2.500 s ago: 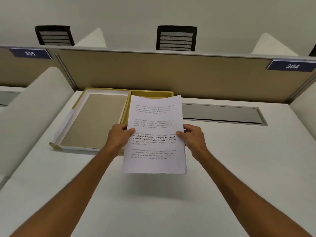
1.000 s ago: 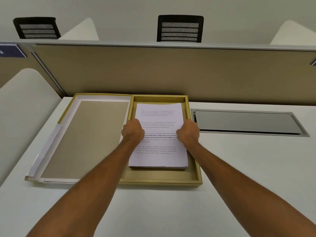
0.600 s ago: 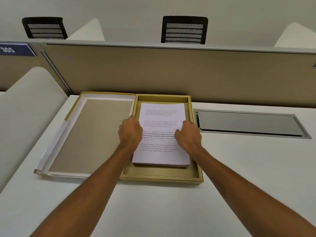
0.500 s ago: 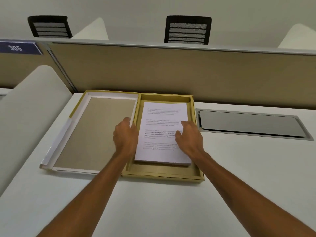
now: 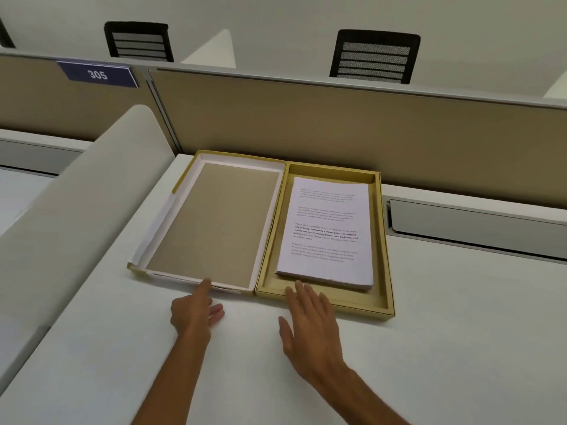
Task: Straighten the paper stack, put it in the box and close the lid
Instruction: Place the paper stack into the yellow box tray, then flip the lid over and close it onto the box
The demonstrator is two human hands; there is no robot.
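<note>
The left hand [image 5: 193, 314] is lying open and empty, its forefinger touching the near edge of the opened lid [image 5: 214, 222] at 12 o'clock. The right hand [image 5: 310, 326] is spreading flat, holding nothing, fingertips at the box [image 5: 383, 246] front rim. The paper stack [image 5: 328, 231] is resting inside the box, at 1 o'clock from that hand.

The paper stack [image 5: 326, 231] lies flat inside the yellow box [image 5: 387, 250], printed side up, with the lid [image 5: 214, 225] folded open flat on the white surface [image 5: 460, 332] just left of it. The left hand [image 5: 193, 314] has a fingertip touching the lid's near edge, other fingers loosely curled. The right hand [image 5: 310, 326] is spread flat, empty, its fingertips over the box's near wall just short of the stack.
</note>
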